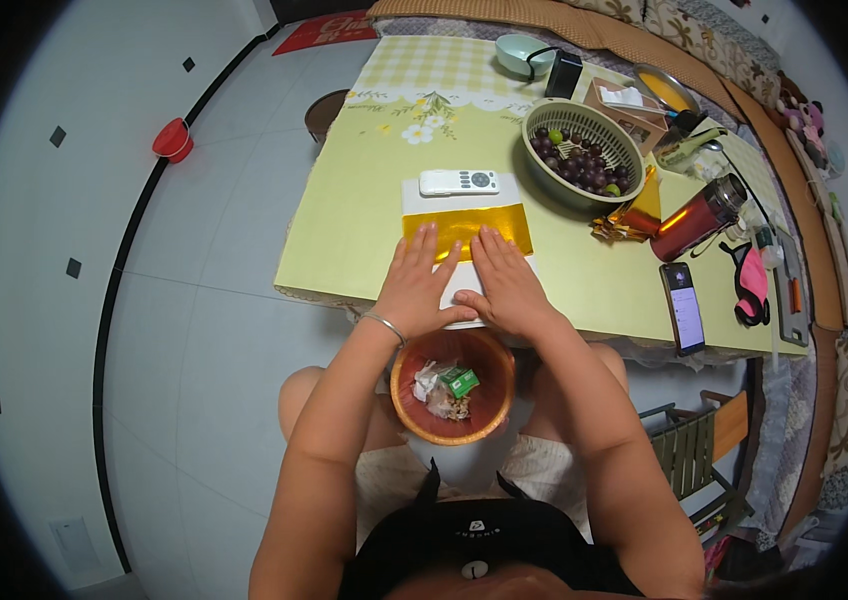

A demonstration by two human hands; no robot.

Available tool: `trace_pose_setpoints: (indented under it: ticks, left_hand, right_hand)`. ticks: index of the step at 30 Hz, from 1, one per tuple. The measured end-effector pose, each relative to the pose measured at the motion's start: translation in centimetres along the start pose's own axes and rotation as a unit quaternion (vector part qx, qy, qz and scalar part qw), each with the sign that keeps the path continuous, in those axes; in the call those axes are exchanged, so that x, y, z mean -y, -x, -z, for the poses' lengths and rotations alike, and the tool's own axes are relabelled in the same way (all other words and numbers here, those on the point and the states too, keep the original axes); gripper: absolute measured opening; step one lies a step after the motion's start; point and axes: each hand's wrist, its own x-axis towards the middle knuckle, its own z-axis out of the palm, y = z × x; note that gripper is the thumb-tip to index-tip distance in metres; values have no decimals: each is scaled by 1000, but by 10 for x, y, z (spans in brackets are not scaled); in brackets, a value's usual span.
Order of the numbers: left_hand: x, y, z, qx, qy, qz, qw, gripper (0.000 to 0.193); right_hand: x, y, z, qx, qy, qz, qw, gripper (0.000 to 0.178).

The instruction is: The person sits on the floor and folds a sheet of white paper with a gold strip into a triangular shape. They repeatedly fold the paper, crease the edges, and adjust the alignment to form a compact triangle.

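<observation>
A strip of shiny gold foil paper (459,228) lies across a white sheet (419,197) at the table's near edge. My left hand (414,285) rests flat on the foil's near part, fingers stretched out, with a bracelet at the wrist. Beside it my right hand (507,285) is flat too, its fingertips on the foil's near border. The two thumbs nearly meet over the white sheet. A white remote control (459,182) lies on the sheet's far end. What is under my palms is hidden.
Below the table edge stands a round bin (406,405) with litter inside. A colander (534,165) of grapes, a crumpled gold wrapper (634,215), a red flask (696,218), a phone (683,308) and a pink-black item (750,285) occupy the table's right. A folding chair (686,455) stands right.
</observation>
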Motion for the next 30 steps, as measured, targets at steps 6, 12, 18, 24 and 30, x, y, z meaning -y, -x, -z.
trace_pose_setpoints:
  ticks: [6, 12, 18, 24, 30]
  left_hand:
    - [8, 21, 7, 34, -32, 88, 995, 107]
    - [37, 8, 13, -73, 29, 68, 995, 61]
    - [49, -31, 1, -215, 129, 102, 963, 35]
    - [59, -50, -9, -198, 115, 168, 959, 28]
    - [60, -54, -5, -162, 133, 199, 957, 19]
  right_hand:
    - [-28, 14, 19, 15, 6, -79, 997, 92]
    - [-45, 10, 28, -161, -92, -128, 974, 59]
    - [-48, -11, 7, -226, -420, -153, 866, 34]
    - [-54, -24, 5, -157, -443, -223, 854, 36]
    - [-54, -24, 17, -120, -515, -248, 812, 43]
